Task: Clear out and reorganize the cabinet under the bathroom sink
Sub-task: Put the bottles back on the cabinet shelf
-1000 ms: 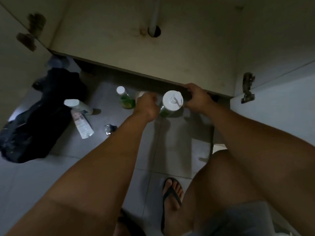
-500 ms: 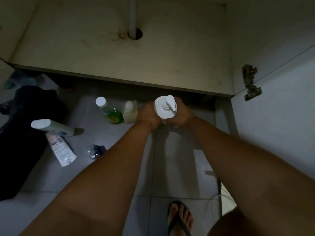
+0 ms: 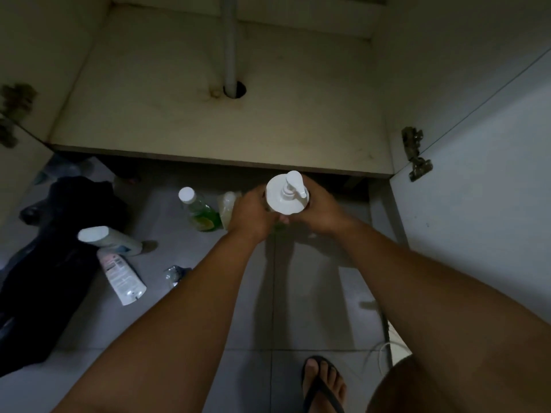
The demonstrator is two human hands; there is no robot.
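While both hands, left hand (image 3: 250,214) and right hand (image 3: 320,210), clasp the pump bottle (image 3: 286,192), the tube (image 3: 121,275) at eight o'clock bears unreadable print

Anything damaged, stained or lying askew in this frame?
Yes. The beige cabinet floor is brown-stained around the grey drain pipe hole. On the grey tiled floor, a white squeeze tube and a white bottle lie tipped over.

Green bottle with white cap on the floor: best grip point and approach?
Grip the green bottle with white cap around its neck just under the cap, from above. It stands upright, a pale bottle crowds its right side, and the top is unobstructed.
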